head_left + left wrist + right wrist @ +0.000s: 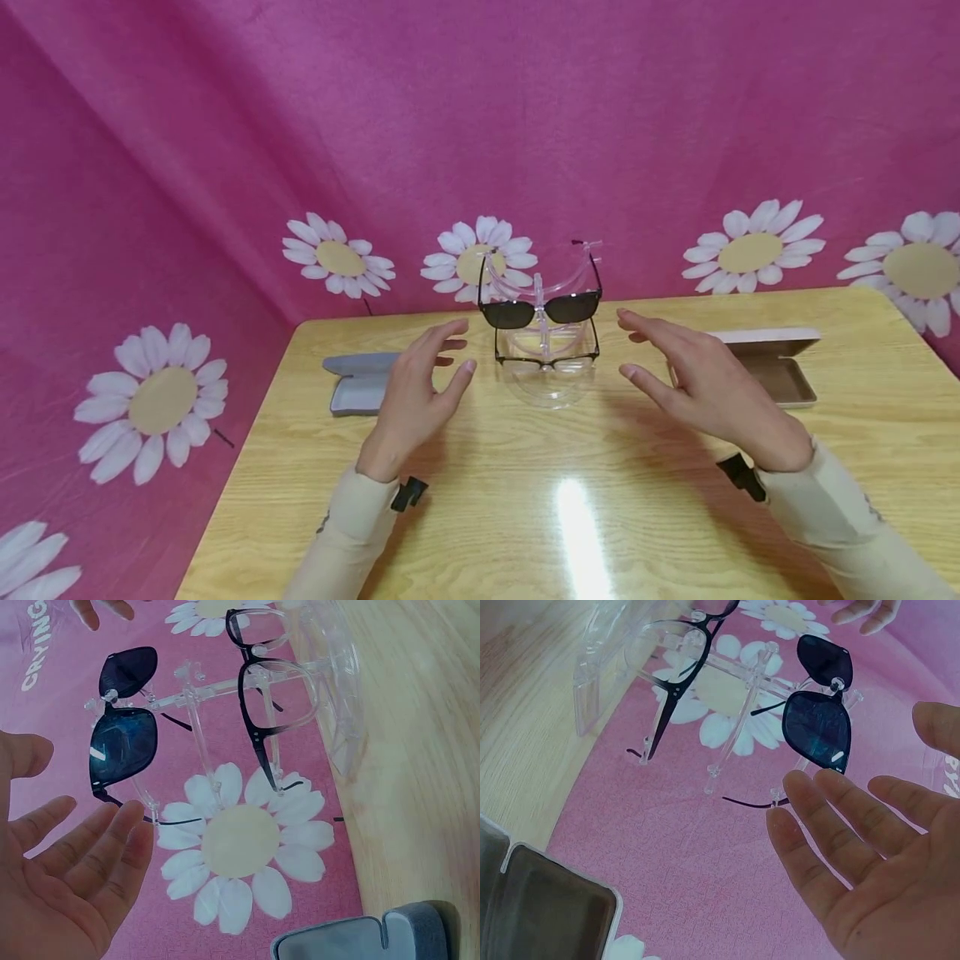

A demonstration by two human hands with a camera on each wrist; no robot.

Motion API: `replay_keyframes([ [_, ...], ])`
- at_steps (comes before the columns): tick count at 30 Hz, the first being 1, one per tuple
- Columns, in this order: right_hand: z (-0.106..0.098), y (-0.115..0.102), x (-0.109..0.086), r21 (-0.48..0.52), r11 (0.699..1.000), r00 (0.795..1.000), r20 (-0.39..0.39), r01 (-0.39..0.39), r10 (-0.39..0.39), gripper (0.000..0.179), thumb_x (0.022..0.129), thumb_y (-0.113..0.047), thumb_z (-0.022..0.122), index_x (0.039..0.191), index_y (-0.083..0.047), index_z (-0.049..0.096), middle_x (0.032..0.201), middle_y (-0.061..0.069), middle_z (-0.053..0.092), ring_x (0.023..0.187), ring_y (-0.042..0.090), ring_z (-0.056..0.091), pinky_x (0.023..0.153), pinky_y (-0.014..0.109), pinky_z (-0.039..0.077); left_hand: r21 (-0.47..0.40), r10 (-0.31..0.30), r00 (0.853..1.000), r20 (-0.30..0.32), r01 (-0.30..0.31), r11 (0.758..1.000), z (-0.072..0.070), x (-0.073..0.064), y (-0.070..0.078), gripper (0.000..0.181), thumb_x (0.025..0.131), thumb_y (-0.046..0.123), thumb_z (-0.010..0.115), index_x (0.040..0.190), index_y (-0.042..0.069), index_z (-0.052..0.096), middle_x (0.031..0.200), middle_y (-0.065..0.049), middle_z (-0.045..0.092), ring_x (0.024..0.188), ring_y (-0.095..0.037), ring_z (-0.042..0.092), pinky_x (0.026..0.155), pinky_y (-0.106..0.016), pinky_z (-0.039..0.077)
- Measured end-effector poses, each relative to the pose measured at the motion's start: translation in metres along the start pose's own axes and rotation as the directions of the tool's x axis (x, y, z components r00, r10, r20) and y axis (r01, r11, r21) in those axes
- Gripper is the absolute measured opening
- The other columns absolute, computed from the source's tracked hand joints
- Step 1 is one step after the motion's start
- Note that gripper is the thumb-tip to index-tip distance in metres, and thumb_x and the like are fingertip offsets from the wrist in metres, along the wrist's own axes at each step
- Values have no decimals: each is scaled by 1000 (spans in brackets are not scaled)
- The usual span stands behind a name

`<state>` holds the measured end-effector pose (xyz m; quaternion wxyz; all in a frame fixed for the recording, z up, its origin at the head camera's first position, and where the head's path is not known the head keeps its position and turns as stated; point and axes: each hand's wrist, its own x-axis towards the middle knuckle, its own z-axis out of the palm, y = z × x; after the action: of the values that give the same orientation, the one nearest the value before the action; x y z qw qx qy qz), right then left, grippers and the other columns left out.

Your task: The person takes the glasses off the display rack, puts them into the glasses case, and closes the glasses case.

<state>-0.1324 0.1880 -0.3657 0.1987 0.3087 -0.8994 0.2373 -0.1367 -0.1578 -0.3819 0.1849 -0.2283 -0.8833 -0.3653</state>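
Left hand [420,387]: bare, fingers extended and spread wide of the thumb, just beside the left end of the black-framed sunglasses with dark lenses [510,314]. Right hand [708,379]: bare, likewise extended and wide, near the right end of the same pair. In the head view both fall short of the frame.

Sunglasses: upper tier of the clear plastic display stand [538,292], temples pointing back. Lower tier: eyeglasses with clear lenses and black upper rims [547,365].

Lettering: white capitals [35,645] on the cloth in the left wrist view, ending "YING", first letters uncertain. Small dark marks on both cream sleeves [348,521], illegible.

Cases, two, lids raised: blue-grey hinged case with pale lining [358,394], left of the stand; pale-edged hinged case with brown interior [783,379], right, partly behind the right hand.

Surface: yellowish wood-grain table with rounded corners [487,517], one bright streak of reflected light at front.

Room: magenta cloth hanging [525,125] behind and at left, printed with white, yellow-centred daisies [161,400].
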Motion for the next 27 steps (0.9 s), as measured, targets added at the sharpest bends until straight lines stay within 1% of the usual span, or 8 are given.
replay_keyframes([
  [4, 0, 2, 1, 2, 1000, 1000, -2, 0, 0, 65, 87, -22, 72, 146, -18, 45, 129, 3, 65, 57, -3, 41, 66, 25, 46, 7, -21, 1000, 15, 21, 1000, 1, 0, -1, 47, 94, 28, 62, 140, 23, 49, 136, 2, 59, 113, -15, 64, 87, -35, 58],
  [5, 0, 2, 1, 5, 1000, 1000, 0, -3, 3, 65, 87, -22, 72, 146, -18, 44, 129, 3, 65, 52, -2, 36, 64, 24, 45, 3, -26, 1000, 14, 26, 1000, 1, 1, -1, 47, 94, 28, 62, 140, 24, 49, 136, 2, 59, 114, -15, 64, 87, -36, 58],
  [6, 0, 3, 2, 10, 1000, 1000, -2, -4, 4, 65, 87, -22, 71, 146, -19, 44, 128, 3, 65, 55, -3, 42, 64, 24, 45, -2, -27, 1000, 11, 27, 1000, 0, 2, -1, 47, 94, 28, 62, 140, 23, 49, 136, 3, 59, 114, -15, 63, 87, -36, 58],
  [10, 0, 4, 5, 22, 1000, 1000, -10, -7, 7, 65, 87, -22, 71, 146, -20, 44, 127, 2, 65, 79, 7, 63, 65, 26, 47, -30, -22, 1000, -11, 22, 999, 0, 8, -2, 47, 94, 27, 62, 139, 23, 50, 136, 3, 58, 114, -15, 63, 87, -37, 58],
  [12, 1, 4, 6, 31, 1000, 1000, -15, -2, 2, 66, 87, -21, 72, 146, -19, 44, 125, 3, 66, 95, 14, 66, 64, 26, 47, -39, -16, 1000, -16, 15, 999, 0, 9, -2, 47, 94, 27, 63, 139, 23, 50, 135, 2, 60, 113, -15, 64, 87, -37, 59],
  [17, 3, 5, 9, 45, 999, 1000, -25, -1, 2, 66, 86, -20, 72, 147, -19, 44, 121, 3, 68, 100, 19, 67, 67, 29, 48, -48, -32, 999, -9, 32, 998, 2, 11, -2, 47, 94, 28, 63, 139, 25, 50, 133, 1, 61, 112, -15, 66, 86, -37, 59],
  [20, 4, 6, 11, 46, 999, 1000, -28, 1, 0, 66, 87, -20, 72, 147, -19, 44, 118, 3, 69, 100, 21, 68, 72, 33, 50, -62, -46, 999, -13, 45, 997, 3, 12, -2, 47, 94, 27, 62, 139, 24, 50, 133, 1, 60, 112, -16, 65, 87, -38, 59],
  [27, 5, 7, 16, 57, 998, 1000, -27, 6, -5, 65, 87, -20, 71, 146, -18, 44, 117, 4, 69, 101, 21, 68, 77, 36, 52, -79, -55, 998, -27, 53, 995, 4, 16, -3, 47, 94, 24, 64, 139, 22, 50, 132, 1, 61, 112, -21, 66, 85, -39, 59],
])
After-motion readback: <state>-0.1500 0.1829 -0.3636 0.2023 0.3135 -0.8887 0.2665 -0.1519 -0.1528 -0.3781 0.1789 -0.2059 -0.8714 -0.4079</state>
